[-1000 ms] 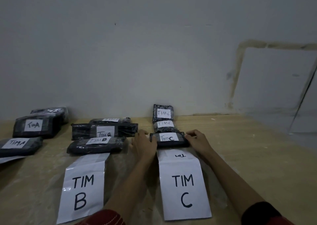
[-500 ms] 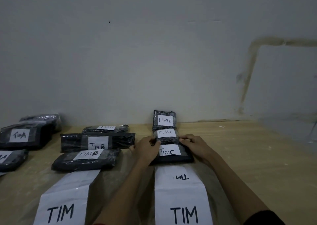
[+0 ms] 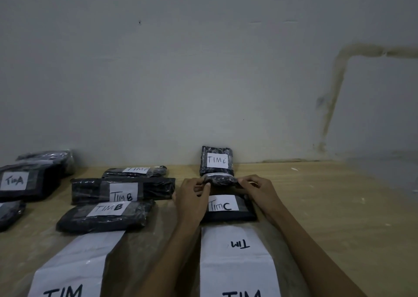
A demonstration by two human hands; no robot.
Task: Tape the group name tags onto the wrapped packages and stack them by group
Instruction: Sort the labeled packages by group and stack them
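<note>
Three dark wrapped packages tagged TIM C lie in a row toward the wall. The nearest TIM C package lies flat above the large TIM C sheet. Behind it, the middle package is pinched at both ends: my left hand grips its left end and my right hand its right end. Its tag is tilted out of sight. The far TIM C package leans upright against the wall.
Three TIM B packages sit left of centre above a large TIM sheet. TIM A packages are at the far left. The wooden table stretches right, with the grey wall right behind.
Both hands let go of the nearest TIM C package and moved back to the middle one, gripping its ends. The camera view shifted closer and to the right.
</note>
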